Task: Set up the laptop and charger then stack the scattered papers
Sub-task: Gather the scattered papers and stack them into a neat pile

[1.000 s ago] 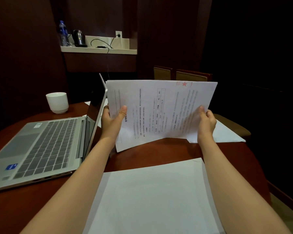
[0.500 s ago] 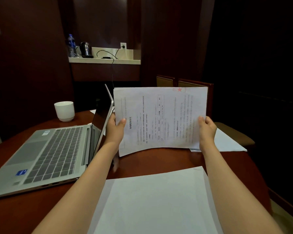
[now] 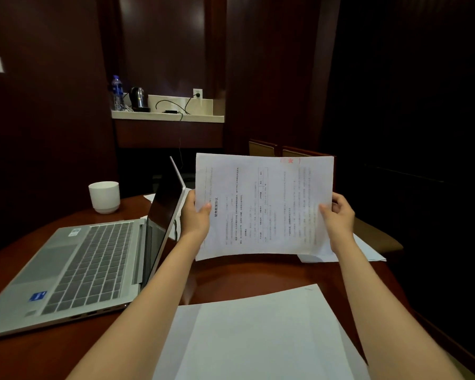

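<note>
I hold a bundle of printed papers (image 3: pixel 263 204) upright above the table, turned sideways, with a red star stamp at its top right. My left hand (image 3: pixel 196 216) grips its left edge and my right hand (image 3: pixel 337 215) grips its right edge. A silver laptop (image 3: pixel 74 267) lies open at the left, its screen edge close to my left hand. A stack of blank white sheets (image 3: pixel 258 335) lies in front of me near the table's edge. Another loose sheet (image 3: pixel 368 250) lies flat behind my right hand. A black charger cable (image 3: pixel 173 105) on the back shelf runs to a wall socket.
A white cup (image 3: pixel 104 196) stands behind the laptop on the dark red wooden table (image 3: pixel 247 272). On the shelf (image 3: pixel 167 116) at the back stand a water bottle (image 3: pixel 117 91) and a kettle (image 3: pixel 137 97). Chairs (image 3: pixel 307 152) stand beyond the table, at the right.
The sheets, first fanned and skewed, have been squared into one aligned bundle. Both hands have risen slightly with it and stayed on its edges.
</note>
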